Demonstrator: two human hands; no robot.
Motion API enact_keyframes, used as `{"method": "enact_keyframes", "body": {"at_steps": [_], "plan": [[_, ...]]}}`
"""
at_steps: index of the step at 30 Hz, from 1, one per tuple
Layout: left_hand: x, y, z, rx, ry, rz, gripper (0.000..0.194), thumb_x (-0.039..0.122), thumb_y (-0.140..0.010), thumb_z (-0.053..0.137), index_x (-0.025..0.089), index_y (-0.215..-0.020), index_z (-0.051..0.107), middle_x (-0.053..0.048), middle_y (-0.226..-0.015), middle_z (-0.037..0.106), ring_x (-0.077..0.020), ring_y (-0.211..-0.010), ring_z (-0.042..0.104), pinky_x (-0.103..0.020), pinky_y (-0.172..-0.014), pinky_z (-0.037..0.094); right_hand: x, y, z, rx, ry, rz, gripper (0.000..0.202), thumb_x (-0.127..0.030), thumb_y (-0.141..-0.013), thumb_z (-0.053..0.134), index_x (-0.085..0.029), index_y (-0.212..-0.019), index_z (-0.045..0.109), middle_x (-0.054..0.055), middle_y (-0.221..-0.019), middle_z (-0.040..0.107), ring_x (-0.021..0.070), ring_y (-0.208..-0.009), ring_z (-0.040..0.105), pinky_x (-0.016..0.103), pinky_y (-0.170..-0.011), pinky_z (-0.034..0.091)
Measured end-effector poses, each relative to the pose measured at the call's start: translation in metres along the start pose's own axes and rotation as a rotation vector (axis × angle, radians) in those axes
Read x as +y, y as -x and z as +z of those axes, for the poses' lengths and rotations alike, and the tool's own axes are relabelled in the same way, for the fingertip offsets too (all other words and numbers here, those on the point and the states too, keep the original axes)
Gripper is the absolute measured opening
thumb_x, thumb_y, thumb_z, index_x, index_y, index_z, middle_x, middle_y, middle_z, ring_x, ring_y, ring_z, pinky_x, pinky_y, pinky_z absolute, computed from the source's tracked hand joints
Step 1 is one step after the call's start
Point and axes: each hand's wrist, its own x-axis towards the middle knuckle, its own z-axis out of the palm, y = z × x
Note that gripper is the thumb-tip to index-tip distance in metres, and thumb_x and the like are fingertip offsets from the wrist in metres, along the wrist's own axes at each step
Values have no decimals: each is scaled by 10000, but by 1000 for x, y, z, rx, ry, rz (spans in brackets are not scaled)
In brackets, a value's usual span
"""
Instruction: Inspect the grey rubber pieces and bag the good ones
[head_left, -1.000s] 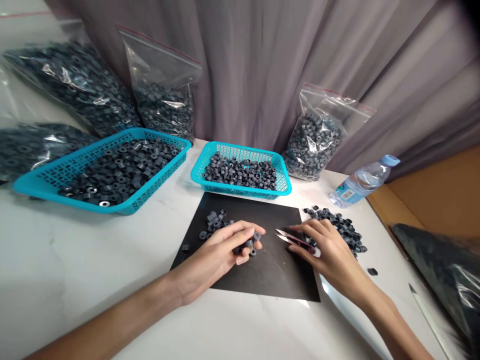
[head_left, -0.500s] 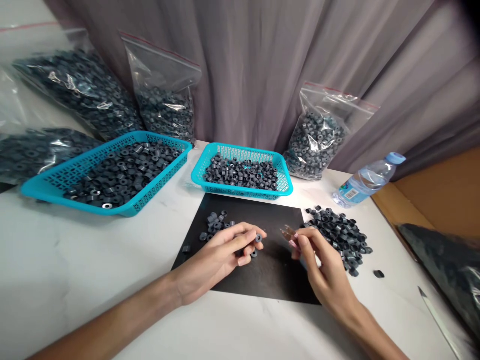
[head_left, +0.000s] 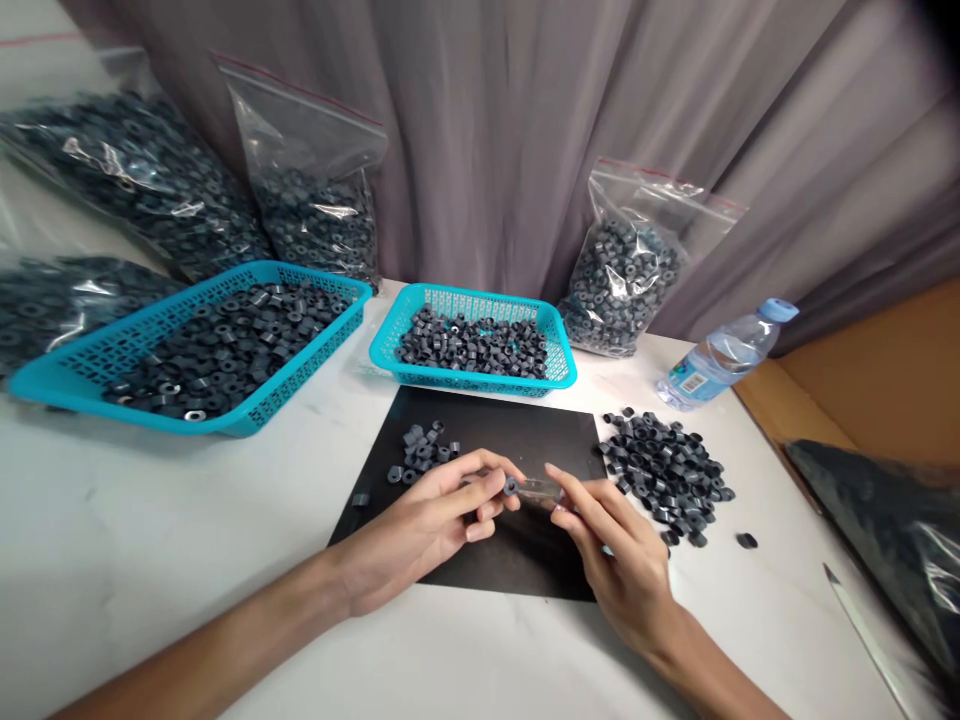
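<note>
My left hand (head_left: 442,510) is closed over the black mat (head_left: 517,565), with a small dark grey ring (head_left: 511,485) pinched at its fingertips. The ring's hole faces to the right, and what else lies under the curled fingers is partly hidden. Tweezers (head_left: 541,488) are gripped in my right hand (head_left: 619,535), pointing left. Their tips meet the ring at its hole; whether they are inside it I cannot tell. Loose grey rings (head_left: 422,450) lie on the mat behind my left hand. To the right of my right hand spreads a heap of dark rings (head_left: 671,475).
Two blue baskets, one at left (head_left: 247,415) and one at the back centre (head_left: 480,382), hold many rings. Zip bags, such as one at the back right (head_left: 626,285), stand behind. A water bottle (head_left: 724,355) and a pointed flat blade-like strip (head_left: 862,625) are at right.
My right hand has moved left, bringing the tweezers from a gap away up to the ring. My left hand stays around the ring. The view has shifted slightly.
</note>
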Motion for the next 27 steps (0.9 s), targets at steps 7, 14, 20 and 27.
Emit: {"method": "enact_keyframes", "body": {"at_steps": [7, 14, 20, 27], "plan": [[2, 0, 2, -27, -19, -24, 210, 324, -927, 645, 172, -1056, 708, -28, -886, 511, -109, -819, 419, -207, -676, 325, 1, 1, 0, -2, 66, -58, 500, -70, -967, 549, -177, -1452, 487, 84, -937, 647, 152, -754, 603, 262, -635, 496], [1, 0, 2, -31, -37, -34, 217, 334, -926, 649, 173, -1061, 702, -33, -888, 541, -116, -858, 444, -213, -689, 318, 3, 2, 1, -3, 114, -90, 509, -61, -953, 576, -163, -1446, 495, 88, -947, 660, 157, -779, 596, 270, -655, 486], [0, 0, 1, -25, -58, -26, 244, 350, -914, 663, 165, -1068, 706, -34, -878, 562, -101, -766, 405, -218, -661, 299, 4, 2, 0, 2, 142, -99, 533, -63, -956, 567, -187, -1466, 475, 90, -965, 672, 162, -752, 581, 278, -637, 475], [-1, -2, 1, 5, -123, -27, 272, 371, -902, 674, 163, -1076, 685, -31, -909, 595, -84, -661, 332, -242, -635, 263, 6, 4, -1, -11, 161, -79, 562, -56, -951, 572, -204, -1481, 457, 85, -962, 670, 160, -746, 566, 281, -635, 465]]}}
